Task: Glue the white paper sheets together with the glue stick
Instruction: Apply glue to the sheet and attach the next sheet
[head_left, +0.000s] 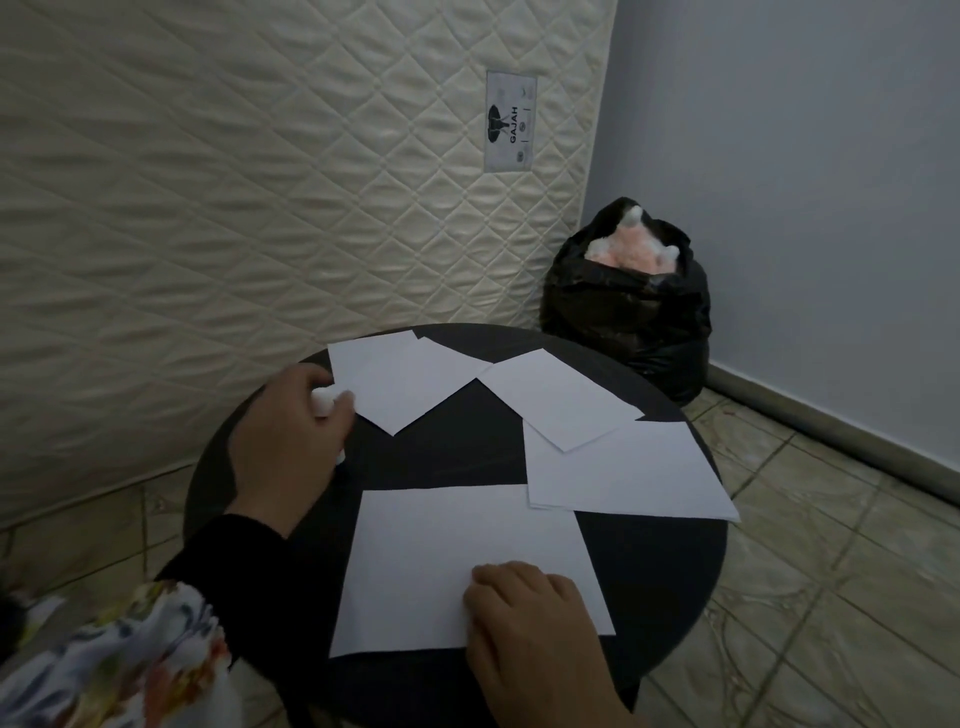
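Note:
Several white paper sheets lie on a round black table (452, 447). The nearest sheet (457, 551) lies flat in front of me, and my right hand (530, 623) presses on its lower right part with the fingers curled. My left hand (291, 441) is at the table's left side, closed around a small white object, the glue stick (323, 401), whose tip shows between the fingers. Its fingertips touch the edge of a far sheet (400, 379). Another sheet (556, 397) overlaps a stack on the right (634, 473).
A quilted cream mattress (260, 182) leans upright behind the table. A stuffed black plastic bag (628, 306) stands in the corner by the grey wall. Tiled floor (810, 571) surrounds the table. A floral cloth (114, 660) lies at lower left.

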